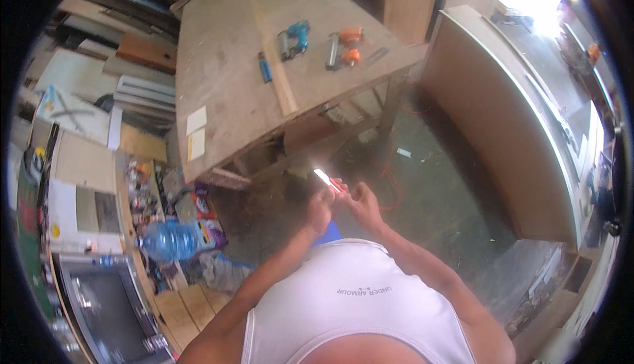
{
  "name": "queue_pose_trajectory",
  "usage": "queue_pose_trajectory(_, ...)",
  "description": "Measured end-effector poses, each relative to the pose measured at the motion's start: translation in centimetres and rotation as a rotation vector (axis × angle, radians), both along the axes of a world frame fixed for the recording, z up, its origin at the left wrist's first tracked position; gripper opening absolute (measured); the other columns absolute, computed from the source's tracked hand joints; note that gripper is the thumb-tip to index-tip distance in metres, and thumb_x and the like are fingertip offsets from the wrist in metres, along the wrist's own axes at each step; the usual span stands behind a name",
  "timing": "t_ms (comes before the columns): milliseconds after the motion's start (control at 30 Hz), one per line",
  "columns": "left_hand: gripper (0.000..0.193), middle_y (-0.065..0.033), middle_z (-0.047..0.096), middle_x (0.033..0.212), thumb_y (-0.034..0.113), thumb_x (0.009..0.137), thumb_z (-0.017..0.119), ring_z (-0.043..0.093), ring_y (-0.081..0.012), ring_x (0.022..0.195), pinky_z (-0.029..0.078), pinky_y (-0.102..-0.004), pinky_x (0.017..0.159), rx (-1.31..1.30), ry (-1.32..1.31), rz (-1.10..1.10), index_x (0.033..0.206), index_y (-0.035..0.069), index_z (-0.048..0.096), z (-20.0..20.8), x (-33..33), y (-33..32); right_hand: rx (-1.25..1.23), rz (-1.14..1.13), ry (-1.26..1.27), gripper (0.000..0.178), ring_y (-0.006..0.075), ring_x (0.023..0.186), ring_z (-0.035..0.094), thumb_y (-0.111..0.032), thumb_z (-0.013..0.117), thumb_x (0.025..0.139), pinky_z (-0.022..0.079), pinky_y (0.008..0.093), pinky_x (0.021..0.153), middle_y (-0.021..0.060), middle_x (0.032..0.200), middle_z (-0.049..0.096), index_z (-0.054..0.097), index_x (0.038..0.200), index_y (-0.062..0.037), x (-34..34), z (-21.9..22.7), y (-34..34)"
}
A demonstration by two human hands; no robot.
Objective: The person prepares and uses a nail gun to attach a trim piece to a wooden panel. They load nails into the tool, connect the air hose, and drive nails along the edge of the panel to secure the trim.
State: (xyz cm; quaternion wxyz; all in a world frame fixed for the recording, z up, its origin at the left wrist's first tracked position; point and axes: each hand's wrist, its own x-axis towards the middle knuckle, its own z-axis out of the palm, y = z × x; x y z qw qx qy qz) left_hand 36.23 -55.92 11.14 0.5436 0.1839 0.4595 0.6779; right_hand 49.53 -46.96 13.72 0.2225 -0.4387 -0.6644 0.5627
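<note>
In front of my waist, both hands meet around a small red object with a bright, glaring white flat end (321,176); its kind I cannot make out. My left hand (319,209) is closed on it from the left. From the right, my right hand (364,207) has its fingers closed at the red end. Beyond them stands a large wooden worktable (221,67). On it lie a blue nail gun (294,40), an orange nail gun (346,48), a small blue tool (265,67) and a long wooden strip (281,80).
Stacked boards (142,50) fill the left side. Nearer are a blue water jug (169,241) and an old television (105,308). A long brown panel (492,126) stands at the right. A red hose (391,192) lies on the floor near a small white piece (404,153).
</note>
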Motion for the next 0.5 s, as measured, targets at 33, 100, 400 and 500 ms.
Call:
queue_pose_trajectory(33,0.048,-0.0081,0.063,0.128,0.038,0.108,0.051,0.061,-0.0171,0.117,0.049,-0.0380,0.104,0.023,-0.011,-0.030,0.142,0.004,0.051,-0.7,-0.9,2.0,-0.089,-0.054,0.142,0.045,0.0140,0.069,0.053,-0.042,0.079,0.089,0.047,0.0331,0.062,0.0068,0.078,0.059,0.056,0.089,-0.0034,-0.7,0.2,1.4)
queue_pose_trajectory(100,0.045,-0.0066,0.063,0.128,0.038,0.109,0.049,0.061,-0.0167,0.116,0.048,-0.0371,0.104,0.000,-0.005,-0.137,0.142,0.006,0.053,-2.3,-3.3,5.9,-0.262,-0.151,0.425,0.035,0.0125,0.071,0.057,-0.035,0.073,0.096,0.049,0.0308,0.064,0.0059,0.085,0.064,0.060,0.099,-0.0021,-2.4,0.7,3.8)
queue_pose_trajectory(400,0.041,-0.0023,0.059,0.130,0.038,0.112,0.043,0.055,-0.0136,0.119,0.047,-0.0376,0.103,-0.164,0.028,-0.461,0.141,0.012,0.056,-1.9,-11.2,20.9,0.066,-0.290,0.060,0.026,0.0105,0.077,0.061,-0.020,0.076,0.095,0.051,0.0273,0.068,0.0059,0.087,0.066,0.060,0.102,-0.0003,-8.6,-0.2,14.9)
queue_pose_trajectory(500,0.036,-0.0010,0.060,0.126,0.030,0.111,0.046,0.056,-0.0132,0.114,0.050,-0.0382,0.100,-0.163,0.068,-0.524,0.142,0.013,0.054,-2.5,-11.7,24.7,-0.038,-0.292,0.013,0.031,0.0118,0.082,0.062,-0.027,0.076,0.095,0.051,0.0284,0.070,0.0072,0.091,0.067,0.059,0.100,-0.0012,-8.2,-3.5,19.1)
